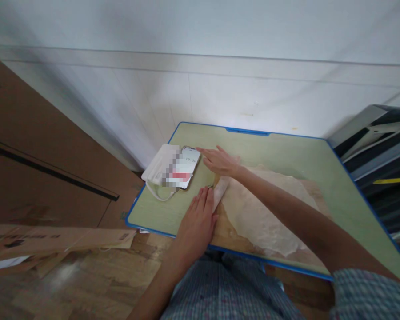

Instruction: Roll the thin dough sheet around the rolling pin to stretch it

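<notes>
A thin pale sheet of dough (270,209) lies spread over a wooden board (231,226). Along its left edge runs a whitish roll (221,194); I cannot tell whether it is rolled dough or a floured rolling pin. My left hand (200,215) rests flat against the near end of this roll, fingers stretched forward. My right hand (220,161) reaches across above the far end, its fingers extended left and apart, with the tip of one near the top corner of a phone (186,166). The phone's screen is lit.
A white face mask (160,171) lies left of the phone on the blue-edged green table (306,149). A white wall (220,93) stands behind. Cardboard boxes (53,178) are at the left, and dark flat items (380,146) lean at the right.
</notes>
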`<act>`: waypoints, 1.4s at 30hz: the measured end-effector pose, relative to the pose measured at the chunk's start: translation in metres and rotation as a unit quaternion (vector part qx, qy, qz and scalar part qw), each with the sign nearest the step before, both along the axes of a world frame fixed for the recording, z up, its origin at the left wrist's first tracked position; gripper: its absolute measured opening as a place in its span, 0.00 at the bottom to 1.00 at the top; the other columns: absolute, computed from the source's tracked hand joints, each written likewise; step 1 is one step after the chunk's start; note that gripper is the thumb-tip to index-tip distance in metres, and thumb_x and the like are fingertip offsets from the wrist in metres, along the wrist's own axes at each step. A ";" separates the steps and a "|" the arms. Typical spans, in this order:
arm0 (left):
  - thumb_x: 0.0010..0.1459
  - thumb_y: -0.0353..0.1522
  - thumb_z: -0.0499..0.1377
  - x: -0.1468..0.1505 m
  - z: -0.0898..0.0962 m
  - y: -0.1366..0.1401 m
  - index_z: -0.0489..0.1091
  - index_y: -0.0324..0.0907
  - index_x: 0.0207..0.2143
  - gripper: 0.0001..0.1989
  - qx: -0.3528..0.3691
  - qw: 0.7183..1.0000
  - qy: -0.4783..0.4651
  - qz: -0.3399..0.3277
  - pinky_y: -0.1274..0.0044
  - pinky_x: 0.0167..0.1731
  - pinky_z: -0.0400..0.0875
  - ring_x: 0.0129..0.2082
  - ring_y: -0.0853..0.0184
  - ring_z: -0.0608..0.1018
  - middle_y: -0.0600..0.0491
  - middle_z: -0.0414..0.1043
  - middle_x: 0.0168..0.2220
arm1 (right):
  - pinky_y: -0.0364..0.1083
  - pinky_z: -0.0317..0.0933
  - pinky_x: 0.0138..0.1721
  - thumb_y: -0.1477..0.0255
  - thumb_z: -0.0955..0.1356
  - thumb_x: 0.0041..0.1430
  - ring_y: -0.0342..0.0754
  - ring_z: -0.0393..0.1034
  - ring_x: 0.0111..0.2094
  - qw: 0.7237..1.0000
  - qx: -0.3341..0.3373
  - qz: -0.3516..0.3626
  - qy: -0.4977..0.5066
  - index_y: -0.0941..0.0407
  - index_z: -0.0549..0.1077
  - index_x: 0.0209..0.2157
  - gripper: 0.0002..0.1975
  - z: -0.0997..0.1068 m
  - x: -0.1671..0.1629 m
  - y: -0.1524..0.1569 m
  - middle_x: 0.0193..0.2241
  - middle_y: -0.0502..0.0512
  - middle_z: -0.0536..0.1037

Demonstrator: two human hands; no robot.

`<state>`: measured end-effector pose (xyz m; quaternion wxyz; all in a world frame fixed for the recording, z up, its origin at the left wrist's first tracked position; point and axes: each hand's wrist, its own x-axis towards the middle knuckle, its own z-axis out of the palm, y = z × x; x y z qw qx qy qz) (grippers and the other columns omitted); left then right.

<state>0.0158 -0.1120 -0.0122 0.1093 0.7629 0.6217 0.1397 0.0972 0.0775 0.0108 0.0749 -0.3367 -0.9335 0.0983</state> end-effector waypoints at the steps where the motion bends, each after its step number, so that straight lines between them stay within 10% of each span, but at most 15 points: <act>1: 0.60 0.27 0.50 0.001 0.001 -0.001 0.44 0.31 0.61 0.29 0.003 1.000 -0.005 -0.004 0.61 0.58 0.57 0.63 0.55 0.53 0.34 0.50 0.62 | 0.57 0.42 0.61 0.72 0.52 0.61 0.46 0.59 0.58 1.000 0.002 -0.004 0.002 0.57 0.53 0.61 0.26 0.000 0.004 -0.002 0.59 0.56 0.64; 10: 0.58 0.24 0.50 0.033 0.012 -0.009 0.47 0.33 0.61 0.29 0.005 0.994 -0.026 -0.107 0.63 0.59 0.56 0.65 0.56 0.46 0.38 0.44 0.65 | 0.60 0.32 0.61 0.69 0.52 0.63 0.49 0.53 0.61 0.997 0.023 -0.068 -0.012 0.55 0.56 0.60 0.24 -0.011 0.078 -0.035 0.57 0.56 0.66; 25: 0.64 0.31 0.45 0.003 0.000 0.000 0.43 0.30 0.62 0.27 -0.013 0.998 -0.054 -0.021 0.60 0.60 0.52 0.64 0.55 0.46 0.32 0.44 0.64 | 0.56 0.55 0.54 0.67 0.58 0.65 0.49 0.66 0.51 0.996 0.025 -0.078 0.023 0.57 0.61 0.56 0.20 -0.003 0.014 -0.011 0.52 0.59 0.70; 42: 0.59 0.31 0.55 -0.014 0.000 0.022 0.63 0.32 0.43 0.12 0.117 0.983 0.122 -0.070 0.58 0.56 0.57 0.62 0.47 0.55 0.31 0.57 0.57 | 0.52 0.59 0.47 0.65 0.63 0.60 0.51 0.65 0.45 0.997 0.008 0.080 -0.008 0.58 0.71 0.41 0.13 0.009 0.149 -0.019 0.44 0.62 0.71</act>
